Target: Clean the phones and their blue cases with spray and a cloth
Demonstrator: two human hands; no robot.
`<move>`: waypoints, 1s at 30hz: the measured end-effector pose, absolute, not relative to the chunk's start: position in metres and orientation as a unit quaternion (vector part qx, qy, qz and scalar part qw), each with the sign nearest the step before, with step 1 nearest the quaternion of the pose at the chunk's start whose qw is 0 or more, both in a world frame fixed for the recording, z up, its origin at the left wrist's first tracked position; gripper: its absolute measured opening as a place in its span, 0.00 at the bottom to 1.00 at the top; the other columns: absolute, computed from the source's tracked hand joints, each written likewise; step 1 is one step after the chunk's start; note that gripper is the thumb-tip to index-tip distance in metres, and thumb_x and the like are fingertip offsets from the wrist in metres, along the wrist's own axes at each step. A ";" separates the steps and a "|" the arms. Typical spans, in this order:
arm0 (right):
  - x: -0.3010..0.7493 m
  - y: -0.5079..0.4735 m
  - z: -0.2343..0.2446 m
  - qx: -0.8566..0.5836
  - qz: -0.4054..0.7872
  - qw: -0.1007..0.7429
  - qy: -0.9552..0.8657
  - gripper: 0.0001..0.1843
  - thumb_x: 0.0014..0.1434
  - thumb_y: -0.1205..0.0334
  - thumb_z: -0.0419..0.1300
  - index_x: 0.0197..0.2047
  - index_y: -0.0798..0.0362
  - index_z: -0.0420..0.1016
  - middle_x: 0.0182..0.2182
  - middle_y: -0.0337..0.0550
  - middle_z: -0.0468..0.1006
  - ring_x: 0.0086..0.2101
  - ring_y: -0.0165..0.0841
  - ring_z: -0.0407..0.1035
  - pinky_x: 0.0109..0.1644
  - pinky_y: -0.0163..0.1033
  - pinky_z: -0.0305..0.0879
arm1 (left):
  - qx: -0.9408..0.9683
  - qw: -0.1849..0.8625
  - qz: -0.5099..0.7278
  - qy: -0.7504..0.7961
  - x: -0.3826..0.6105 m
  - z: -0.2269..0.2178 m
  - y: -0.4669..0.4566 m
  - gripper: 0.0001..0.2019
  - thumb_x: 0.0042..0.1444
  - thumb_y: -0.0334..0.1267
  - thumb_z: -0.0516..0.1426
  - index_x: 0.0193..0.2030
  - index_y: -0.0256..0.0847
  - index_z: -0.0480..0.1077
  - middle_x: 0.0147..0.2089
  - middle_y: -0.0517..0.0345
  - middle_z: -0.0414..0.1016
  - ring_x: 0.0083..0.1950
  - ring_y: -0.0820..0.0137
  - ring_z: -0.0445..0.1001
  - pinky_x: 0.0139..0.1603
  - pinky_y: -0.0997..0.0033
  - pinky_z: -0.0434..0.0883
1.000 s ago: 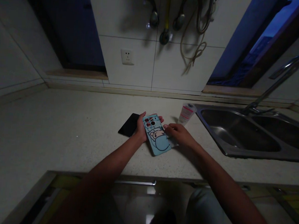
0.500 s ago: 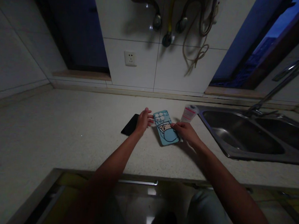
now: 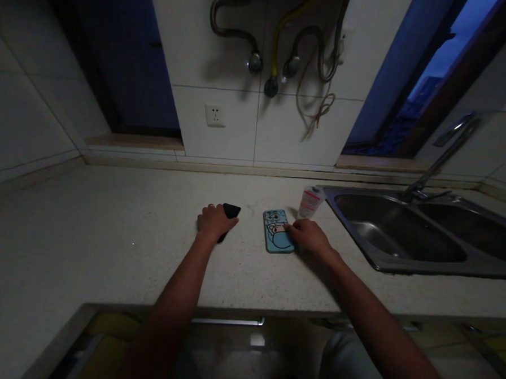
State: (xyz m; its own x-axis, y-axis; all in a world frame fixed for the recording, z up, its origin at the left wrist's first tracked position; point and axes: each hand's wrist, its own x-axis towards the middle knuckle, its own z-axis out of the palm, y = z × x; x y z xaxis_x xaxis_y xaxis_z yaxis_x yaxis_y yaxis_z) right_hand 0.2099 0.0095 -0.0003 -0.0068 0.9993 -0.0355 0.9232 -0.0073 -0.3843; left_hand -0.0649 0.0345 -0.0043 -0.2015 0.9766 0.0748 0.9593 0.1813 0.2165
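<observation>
My left hand (image 3: 214, 221) lies over a black slab that looks like a phone (image 3: 231, 210), its fingers curled round the edges and hiding much of it. To the right, a light blue phone case (image 3: 281, 241) with a cartoon figure rests on the pale counter (image 3: 172, 264). The thumb and fingers of my right hand (image 3: 310, 235) pinch its right edge. Just behind that hand stands a clear plastic cup (image 3: 311, 199) with pink-red print.
A steel double sink (image 3: 378, 224) with a tall faucet (image 3: 437, 157) is set into the counter at the right. Hoses (image 3: 272, 55) and a wall socket (image 3: 215, 115) are on the tiled wall behind. The counter's front edge (image 3: 289, 312) runs before me.
My left hand has moved left from beside the case and closed on the black phone. The case, tilted up earlier, now lies flatter on the counter, still in my right hand. The camera view has shifted.
</observation>
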 end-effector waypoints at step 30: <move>0.185 -0.001 -0.012 -0.614 0.126 0.243 -0.740 0.20 0.67 0.52 0.52 0.37 0.54 0.81 0.29 0.45 0.80 0.29 0.34 0.70 0.33 0.36 0.55 | 0.165 0.754 0.504 0.387 -0.053 -0.012 0.049 0.13 0.64 0.42 0.58 0.45 0.32 0.75 0.32 0.47 0.81 0.28 0.66 0.79 0.31 0.70 0.77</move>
State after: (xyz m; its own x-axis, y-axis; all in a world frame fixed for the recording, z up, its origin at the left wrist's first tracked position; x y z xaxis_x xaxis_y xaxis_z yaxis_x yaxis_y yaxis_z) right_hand 0.1846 -0.0006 -0.0121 -0.1276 0.9703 0.2054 0.8477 0.2142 -0.4852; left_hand -0.0530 0.0494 -0.0117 0.1923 0.8881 -0.4175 -0.6323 0.4375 0.6394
